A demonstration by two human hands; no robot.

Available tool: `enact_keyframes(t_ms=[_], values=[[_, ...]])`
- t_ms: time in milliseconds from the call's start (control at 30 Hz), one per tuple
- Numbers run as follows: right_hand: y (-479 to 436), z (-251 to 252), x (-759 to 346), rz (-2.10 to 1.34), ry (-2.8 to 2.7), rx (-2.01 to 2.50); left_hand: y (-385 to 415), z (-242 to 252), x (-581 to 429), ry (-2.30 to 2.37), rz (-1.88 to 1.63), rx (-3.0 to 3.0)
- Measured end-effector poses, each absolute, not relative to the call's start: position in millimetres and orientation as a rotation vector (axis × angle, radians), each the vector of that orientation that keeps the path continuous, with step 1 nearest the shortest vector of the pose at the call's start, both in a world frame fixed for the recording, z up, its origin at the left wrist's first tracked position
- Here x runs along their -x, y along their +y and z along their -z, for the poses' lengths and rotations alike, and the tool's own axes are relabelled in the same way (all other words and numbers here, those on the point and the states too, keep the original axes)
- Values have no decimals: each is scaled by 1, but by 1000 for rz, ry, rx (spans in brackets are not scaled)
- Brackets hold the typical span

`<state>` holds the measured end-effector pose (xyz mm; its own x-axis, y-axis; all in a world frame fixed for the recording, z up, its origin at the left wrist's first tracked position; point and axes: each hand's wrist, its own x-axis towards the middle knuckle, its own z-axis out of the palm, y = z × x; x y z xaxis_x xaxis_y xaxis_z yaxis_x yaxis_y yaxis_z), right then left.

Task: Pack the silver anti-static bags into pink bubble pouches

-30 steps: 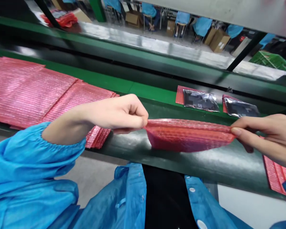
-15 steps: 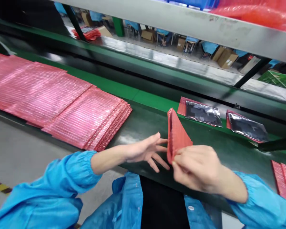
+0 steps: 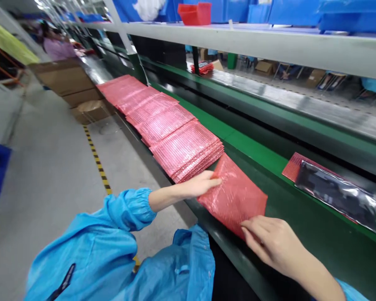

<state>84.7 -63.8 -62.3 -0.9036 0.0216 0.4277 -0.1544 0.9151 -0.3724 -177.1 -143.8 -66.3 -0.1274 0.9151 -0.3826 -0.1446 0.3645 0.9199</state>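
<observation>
A pink bubble-wrap bag [image 3: 235,194] lies flat on the dark green conveyor belt [image 3: 288,217] in front of me. My left hand [image 3: 200,186] pinches the bag's left edge, right beside the nearest stack of pink bubble bags [image 3: 188,150]. My right hand [image 3: 269,242] holds the bag's near corner, with its fingers curled on it. Blue sleeves cover both of my arms.
More overlapping stacks of pink bags [image 3: 138,96] run along the belt edge to the far left. A silvery black pouch [image 3: 335,192] lies on a pink bag at right. A grey shelf [image 3: 269,42] hangs overhead. Cardboard boxes [image 3: 62,79] and striped floor tape [image 3: 97,159] are at left.
The bag was stretched between both hands, then stood on edge in my right hand. Now it lies flat on the belt under both hands. My view has swung left.
</observation>
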Motion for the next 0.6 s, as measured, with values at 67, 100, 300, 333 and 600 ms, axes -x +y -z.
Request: enact_keyframes(t_ms=[67, 100, 300, 333, 600], values=[[-52, 68, -102, -578, -2592, 25, -150, 63, 199, 1460, -1355, -608], [-45, 75, -111, -582, -2570, 100, -154, 62, 211, 1489, -1505, -536], [22, 149, -160, -567, -2443, 866, -171, 64, 284, 1731, -2077, -214], [39, 160, -169, -556, -2413, 1059, -174, 67, 293, 1793, -2064, -145], [139, 171, -264, -420, -1968, 1874, -196, 105, 330, 2300, -1795, -366]])
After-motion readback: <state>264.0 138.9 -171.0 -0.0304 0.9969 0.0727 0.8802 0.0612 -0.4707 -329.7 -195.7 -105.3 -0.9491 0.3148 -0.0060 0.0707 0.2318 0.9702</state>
